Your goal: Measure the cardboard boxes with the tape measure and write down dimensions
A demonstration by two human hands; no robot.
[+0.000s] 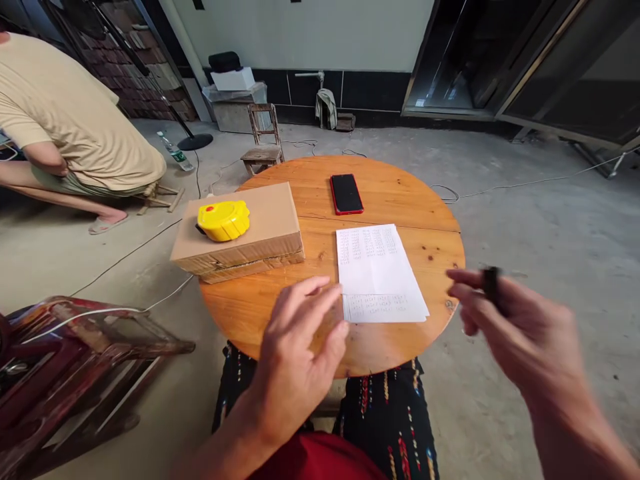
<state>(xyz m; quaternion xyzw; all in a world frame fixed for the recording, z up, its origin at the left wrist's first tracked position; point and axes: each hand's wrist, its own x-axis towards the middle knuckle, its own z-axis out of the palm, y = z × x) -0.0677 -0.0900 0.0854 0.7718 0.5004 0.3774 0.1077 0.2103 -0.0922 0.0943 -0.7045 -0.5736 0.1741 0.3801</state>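
Note:
My left hand (300,353) is over the near side of the round wooden table (320,307), its fingers spread and holding nothing. Its fingertips are close to the left edge of some white paper sheets (380,273), which carry rows of small handwriting. Off the table's right edge, my right hand (515,327) is raised with its fingers closed. A small black object (491,285) shows in that hand, blurred, so its kind is unclear. Past the paper lies a phone (347,194) with a red rim, its screen dark.
On the table's left, a cardboard box (265,220) carries a yellow ribbed case (223,221) with a red button, like a tape measure. Beyond stand a small wooden chair (264,140) and a bottle (175,152). A person (75,120) sits at left. Cables (525,190) cross the floor.

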